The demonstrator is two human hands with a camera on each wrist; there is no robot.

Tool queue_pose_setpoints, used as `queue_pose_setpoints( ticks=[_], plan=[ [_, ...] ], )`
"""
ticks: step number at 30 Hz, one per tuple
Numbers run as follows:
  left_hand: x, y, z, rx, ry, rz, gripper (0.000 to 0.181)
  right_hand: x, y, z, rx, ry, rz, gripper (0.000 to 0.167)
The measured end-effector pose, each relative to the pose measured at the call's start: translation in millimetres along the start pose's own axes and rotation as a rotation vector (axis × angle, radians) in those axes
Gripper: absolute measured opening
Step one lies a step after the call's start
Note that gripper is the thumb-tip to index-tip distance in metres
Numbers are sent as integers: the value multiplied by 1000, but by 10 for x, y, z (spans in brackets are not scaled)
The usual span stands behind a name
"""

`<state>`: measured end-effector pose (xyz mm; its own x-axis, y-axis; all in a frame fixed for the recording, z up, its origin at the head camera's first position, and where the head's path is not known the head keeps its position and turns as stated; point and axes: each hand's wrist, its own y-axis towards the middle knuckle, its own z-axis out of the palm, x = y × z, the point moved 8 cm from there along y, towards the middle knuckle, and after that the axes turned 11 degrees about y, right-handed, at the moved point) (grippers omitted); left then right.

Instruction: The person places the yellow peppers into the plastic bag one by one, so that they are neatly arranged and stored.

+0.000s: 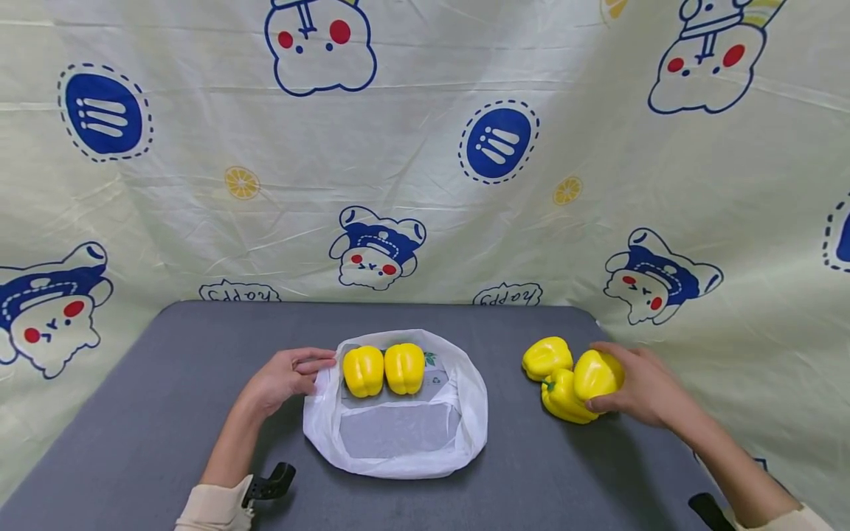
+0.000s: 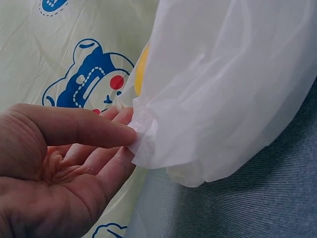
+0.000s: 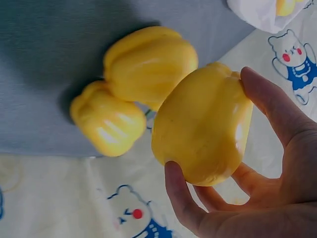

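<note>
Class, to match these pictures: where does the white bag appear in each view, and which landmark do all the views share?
Head: the white bag sits below the picture's centre, open side up.
Left wrist: it fills much of the upper right, its edge pinched by the left hand.
Right wrist: only part shows, at the top right corner, above the right hand.
Shared landmark: the grey table.

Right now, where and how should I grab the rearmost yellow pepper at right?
Likely around the middle of the rearmost pepper, from above and its left, the side facing the white bag. It seems to lie on its side, a rounded body easy to span. Another pepper crowds its front, and the right hand holds a third pepper to its right.
</note>
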<state>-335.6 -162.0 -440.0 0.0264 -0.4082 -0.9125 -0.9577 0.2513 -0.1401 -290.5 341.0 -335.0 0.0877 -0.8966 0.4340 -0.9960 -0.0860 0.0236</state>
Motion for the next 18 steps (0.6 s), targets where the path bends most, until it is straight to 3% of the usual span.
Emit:
queue_pose_setpoints(
  ticks=[10, 18],
  plan=[
    [30, 8, -1, -6, 15, -20, 61, 525, 201, 123, 15, 76, -81, 93],
    [23, 18, -9, -8, 13, -12, 62, 763, 353, 233, 16, 97, -93, 93]
  ],
)
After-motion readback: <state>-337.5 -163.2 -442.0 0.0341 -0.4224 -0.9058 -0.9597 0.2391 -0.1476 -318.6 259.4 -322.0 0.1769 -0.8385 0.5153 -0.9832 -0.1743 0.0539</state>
